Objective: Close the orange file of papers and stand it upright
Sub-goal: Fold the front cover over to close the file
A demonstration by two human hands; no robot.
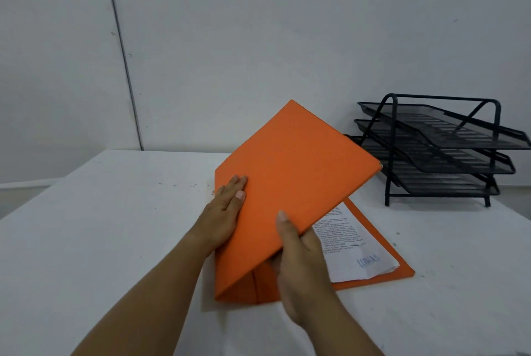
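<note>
Plain grey-white walls back a white bench (pixel 115 226), scuffed and speckled here and there. On it, near the middle, lies the orange file (pixel 290 180), half shut: its back cover rests flat on the bench while the front cover is raised at a slant, hinged along the fold at the left. Printed papers (pixel 353 243) lie inside on the back cover, their lower right corner showing beneath the raised flap.

The left hand (pixel 227 209) lies flat and open, fingers together, pressed against the outside of the front cover near the fold; it grips nothing. The right hand (pixel 298 252) pinches the near edge of the front cover, thumb on the outer face and fingers tucked underneath.

The file looks like thin card: light, somewhat bendy, and likely to bow if taken by one corner. The sheets appear loose, so they may slide out when the file is tipped up. A sound hold would probably be both long edges, squeezed lightly with the covers shut, standing it on its bottom edge or fold.

At the back right stands a black wire-mesh paper tray (pixel 442 148) of three stacked tiers, well apart from the file. All three tiers seem empty, though the lowest is partly hidden by the cover.
</note>
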